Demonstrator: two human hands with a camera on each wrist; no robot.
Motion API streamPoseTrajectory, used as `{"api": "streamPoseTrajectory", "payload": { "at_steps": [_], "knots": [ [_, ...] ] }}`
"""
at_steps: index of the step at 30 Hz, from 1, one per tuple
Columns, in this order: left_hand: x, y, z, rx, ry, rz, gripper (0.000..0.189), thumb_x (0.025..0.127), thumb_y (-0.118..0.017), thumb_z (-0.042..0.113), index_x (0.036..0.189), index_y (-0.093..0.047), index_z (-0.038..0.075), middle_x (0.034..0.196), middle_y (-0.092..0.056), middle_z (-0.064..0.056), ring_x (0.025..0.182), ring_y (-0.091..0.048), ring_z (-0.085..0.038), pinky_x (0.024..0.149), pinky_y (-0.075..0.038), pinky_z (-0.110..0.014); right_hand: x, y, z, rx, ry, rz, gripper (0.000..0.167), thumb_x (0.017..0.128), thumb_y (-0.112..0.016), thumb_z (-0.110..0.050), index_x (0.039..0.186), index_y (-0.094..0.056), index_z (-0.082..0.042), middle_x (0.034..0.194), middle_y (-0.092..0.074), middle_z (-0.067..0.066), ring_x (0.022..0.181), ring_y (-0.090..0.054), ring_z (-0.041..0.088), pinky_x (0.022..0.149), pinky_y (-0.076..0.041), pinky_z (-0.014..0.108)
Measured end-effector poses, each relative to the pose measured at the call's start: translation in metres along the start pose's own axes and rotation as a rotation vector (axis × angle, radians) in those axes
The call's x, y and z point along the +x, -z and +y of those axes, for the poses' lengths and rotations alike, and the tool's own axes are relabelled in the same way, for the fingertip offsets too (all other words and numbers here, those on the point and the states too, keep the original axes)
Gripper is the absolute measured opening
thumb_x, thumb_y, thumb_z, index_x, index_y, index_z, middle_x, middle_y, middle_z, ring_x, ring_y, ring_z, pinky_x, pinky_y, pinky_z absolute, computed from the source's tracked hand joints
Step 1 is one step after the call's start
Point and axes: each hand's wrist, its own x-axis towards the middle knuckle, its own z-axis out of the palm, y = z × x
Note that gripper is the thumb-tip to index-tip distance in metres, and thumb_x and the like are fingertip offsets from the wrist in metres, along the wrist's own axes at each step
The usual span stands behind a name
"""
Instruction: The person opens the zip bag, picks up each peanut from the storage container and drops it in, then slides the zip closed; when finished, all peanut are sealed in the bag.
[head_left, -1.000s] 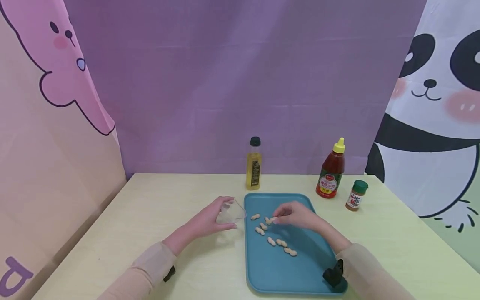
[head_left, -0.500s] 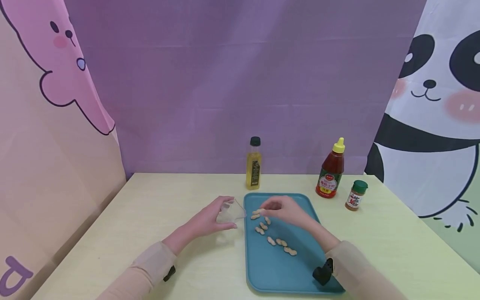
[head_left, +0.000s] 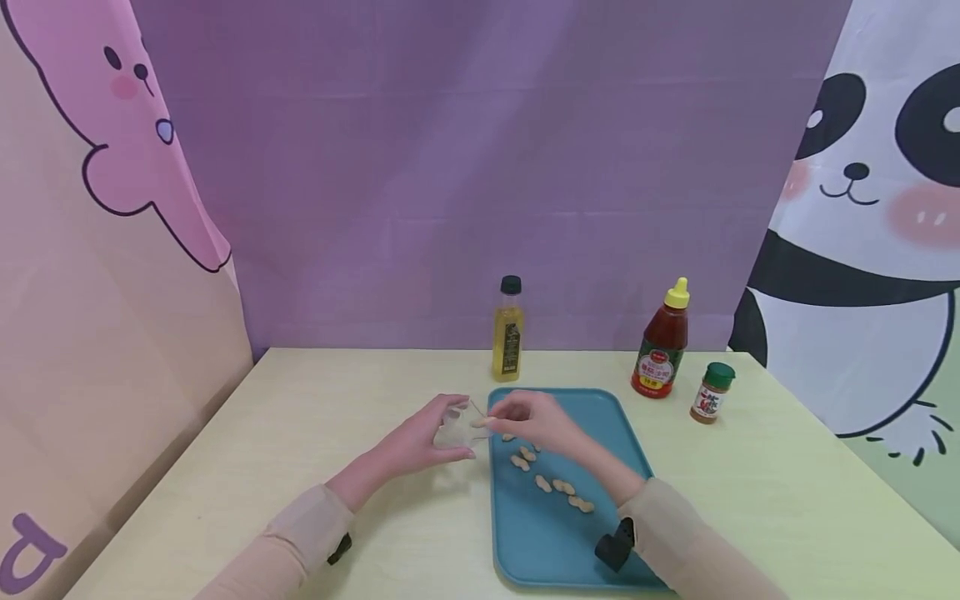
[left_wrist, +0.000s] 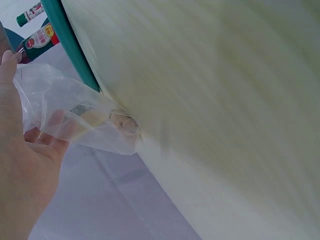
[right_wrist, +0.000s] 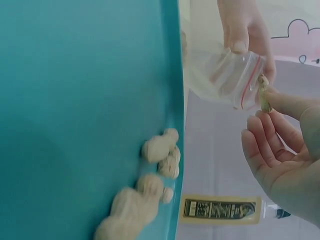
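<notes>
My left hand (head_left: 408, 440) holds a clear zip bag (right_wrist: 225, 75) just left of the blue tray's edge, its red-lined mouth turned toward the tray. At least one peanut (left_wrist: 123, 121) shows through the plastic at the bag's bottom. Between thumb and fingertips, my right hand (head_left: 542, 423) pinches another peanut (right_wrist: 264, 95) right at the bag's mouth. Several unshelled peanuts (head_left: 580, 503) lie on the blue tray (head_left: 570, 550), some partly hidden behind the right hand in the head view.
An oil bottle (head_left: 507, 342) stands behind the tray. To the tray's right are a ketchup bottle (head_left: 660, 354) with a yellow cap and a small green-lidded jar (head_left: 710, 398). A purple cloth (head_left: 360, 208) hangs behind the pale table (head_left: 337, 375).
My right hand has picked a peanut up off the tray and carried it left to the bag's mouth. The left hand and bag have stayed in place.
</notes>
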Motion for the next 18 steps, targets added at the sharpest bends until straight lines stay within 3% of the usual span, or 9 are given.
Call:
{"api": "streamPoseTrajectory", "payload": {
  "at_steps": [9, 18],
  "knots": [
    [-0.0015, -0.0001, 0.0, -0.002, -0.007, 0.008, 0.079, 0.08, -0.071, 0.043, 0.142, -0.032, 0.015, 0.139, -0.045, -0.002, 0.123, -0.049, -0.02, 0.099, -0.046, -0.039, 0.0047, -0.0094, -0.0021, -0.066, 0.032, 0.027, 0.023, 0.087, -0.067, -0.028, 0.101, -0.069, -0.011, 0.084, -0.067, 0.002, 0.072, -0.061, 0.015, 0.061, -0.052, 0.025],
    [-0.0015, 0.0009, -0.0002, -0.001, 0.009, 0.0, 0.08, 0.08, -0.07, 0.045, 0.142, -0.031, 0.014, 0.14, -0.044, -0.003, 0.124, -0.049, -0.02, 0.097, -0.047, -0.039, 0.006, -0.011, -0.0029, -0.084, 0.063, 0.048, 0.021, 0.087, -0.068, -0.022, 0.101, -0.07, -0.007, 0.082, -0.066, 0.001, 0.07, -0.058, 0.011, 0.059, -0.05, 0.023]
  ]
}}
